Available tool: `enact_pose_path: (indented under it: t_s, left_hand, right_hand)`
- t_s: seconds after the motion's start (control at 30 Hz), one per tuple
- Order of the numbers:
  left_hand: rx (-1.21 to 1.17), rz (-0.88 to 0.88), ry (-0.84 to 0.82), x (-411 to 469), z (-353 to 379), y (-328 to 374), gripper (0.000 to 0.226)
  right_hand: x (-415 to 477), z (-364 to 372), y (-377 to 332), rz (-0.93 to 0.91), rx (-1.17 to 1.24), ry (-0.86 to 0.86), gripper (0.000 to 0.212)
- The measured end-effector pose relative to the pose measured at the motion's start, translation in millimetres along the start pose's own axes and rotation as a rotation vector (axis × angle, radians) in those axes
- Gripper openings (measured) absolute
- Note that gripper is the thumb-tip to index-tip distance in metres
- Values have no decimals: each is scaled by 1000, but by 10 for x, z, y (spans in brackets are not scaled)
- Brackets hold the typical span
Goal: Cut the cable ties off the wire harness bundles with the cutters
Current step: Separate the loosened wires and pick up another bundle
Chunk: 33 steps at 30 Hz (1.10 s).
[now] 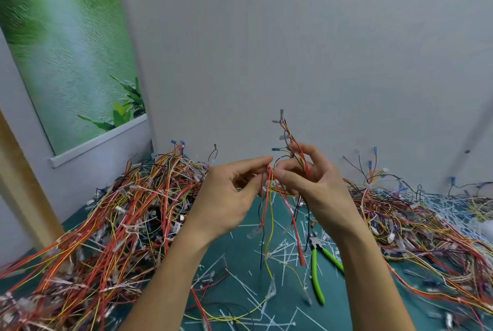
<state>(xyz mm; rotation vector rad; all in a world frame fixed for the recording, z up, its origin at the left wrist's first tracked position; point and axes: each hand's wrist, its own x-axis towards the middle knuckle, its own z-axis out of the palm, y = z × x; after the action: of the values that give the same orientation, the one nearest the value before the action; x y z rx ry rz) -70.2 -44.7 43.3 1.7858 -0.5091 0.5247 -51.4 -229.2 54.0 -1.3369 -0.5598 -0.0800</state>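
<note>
Below the fingers, nearest the viewer: one pair of green-handled cutters (314, 269) lies untouched on the teal mat (240, 258) amid loose cut ties (282, 249), too many to count. The left hand (226, 197) pinches one wire harness (268, 197) and the right hand (317, 186) curls round it, and its hanging strands partly screen the mat. Two piles flank the fingers, left pile (120, 224) and right pile (413, 224), with one grey wall (293, 50) beyond.

Two hands: left hand (226, 197), right hand (317, 186). One pair cutters (316, 264). One held harness (292, 141). Two heaps: left pile (128, 210), right pile (413, 224). Loose cut ties (288, 248): too many to count.
</note>
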Motion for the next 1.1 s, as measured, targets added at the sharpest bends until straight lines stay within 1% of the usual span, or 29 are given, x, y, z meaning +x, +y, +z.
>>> enact_pose_path:
  t_s: [0.1,0.17,0.2,0.27,0.37,0.43,0.53,0.63,0.67,0.77,0.83,0.93,1.1]
  left_hand:
    - [53,-4,10,3,8,-27,44]
    - [38,-59,-2,9,17,-31,50]
    - [4,-105,-1,13,32,-26,47]
    - [-59,-210,32,18,83,-17,33]
    - [0,-319,132,7,155,-16,22]
    - [4,-317,149,9,162,-19,22]
    - [-59,-303,116,20,153,37,18]
    - [-76,-253,91,-7,155,86,34]
    - [-89,-256,88,-12,153,94,35]
    - [-113,-295,98,-2,160,80,31]
    - [-109,-313,102,3,177,55,32]
    - [-154,-312,116,1,184,34,28]
    - [-289,-309,127,14,163,23,27]
  right_hand:
    - [1,-22,6,13,11,-23,56]
    - [0,-45,19,23,-1,-30,53]
    - [2,-47,33,27,-9,-29,51]
    - [20,-25,79,26,-19,-22,45]
    - [51,26,153,14,-11,-10,40]
    - [69,28,181,15,17,4,41]
    - [81,6,209,23,56,1,42]
    - [82,3,230,30,72,-9,44]
    - [84,1,232,36,76,-9,45]
    - [85,-7,233,47,40,-13,40]
    - [89,-5,240,41,-12,-14,36]
    - [93,2,252,34,-38,-21,36]
    - [91,5,232,30,73,-22,37]
